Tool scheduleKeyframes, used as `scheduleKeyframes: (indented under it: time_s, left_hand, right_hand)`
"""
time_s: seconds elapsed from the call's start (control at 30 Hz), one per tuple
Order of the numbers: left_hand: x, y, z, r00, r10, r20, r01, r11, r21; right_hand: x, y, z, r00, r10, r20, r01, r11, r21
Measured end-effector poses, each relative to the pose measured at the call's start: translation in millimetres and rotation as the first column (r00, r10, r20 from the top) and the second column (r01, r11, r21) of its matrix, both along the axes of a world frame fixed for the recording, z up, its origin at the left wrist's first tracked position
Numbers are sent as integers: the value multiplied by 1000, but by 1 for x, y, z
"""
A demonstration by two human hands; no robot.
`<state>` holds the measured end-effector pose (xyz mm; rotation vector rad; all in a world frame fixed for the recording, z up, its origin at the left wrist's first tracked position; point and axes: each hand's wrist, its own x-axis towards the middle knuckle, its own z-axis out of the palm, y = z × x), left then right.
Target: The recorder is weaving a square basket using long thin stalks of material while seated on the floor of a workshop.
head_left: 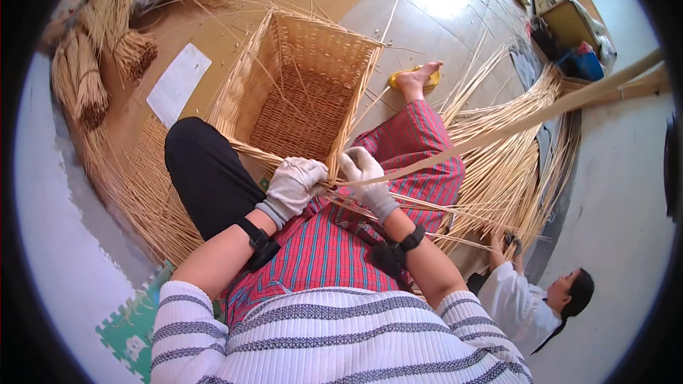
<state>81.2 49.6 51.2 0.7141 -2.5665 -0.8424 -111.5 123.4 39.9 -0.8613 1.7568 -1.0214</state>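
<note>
An open rectangular wicker basket lies between my knees, its woven inside turned up toward me and a corner of its rim close to my hands. My left hand, in a white glove, is closed on the pale strands at that corner. Gloved as well, my right hand has its fingers bent around a long flat cane strip, just right of the corner. From there the strip runs far out to the upper right. Thin loose ends stick out below both hands, and the fingertips are partly hidden.
Long loose canes spread over the floor on the right; more canes and tied bundles lie left. A white board rests beside the basket. Another person handles canes at the lower right. Boxes stand far right.
</note>
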Motion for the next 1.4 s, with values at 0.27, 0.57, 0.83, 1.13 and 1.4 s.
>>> scheduleKeyframes:
  time_s: [0.27,0.57,0.83,1.13,1.4]
  left_hand:
    - [-4,7,-7,999,47,24,-40,974,-222]
    - [-5,4,-5,994,106,-10,-105,962,-254]
    - [-2,5,-12,992,122,-24,-124,960,-252]
    - [-3,5,-9,991,118,-68,-129,973,-194]
    - [-3,-13,3,983,-56,174,45,997,63]
  right_hand:
    - [6,-12,-10,940,160,-301,-131,985,114]
    - [7,19,18,950,252,-184,-267,962,-58]
    - [22,25,24,578,350,-737,-510,860,9]
    - [33,18,-5,766,107,-634,-291,937,-192]
    - [32,8,-7,934,86,-347,-109,993,-46]
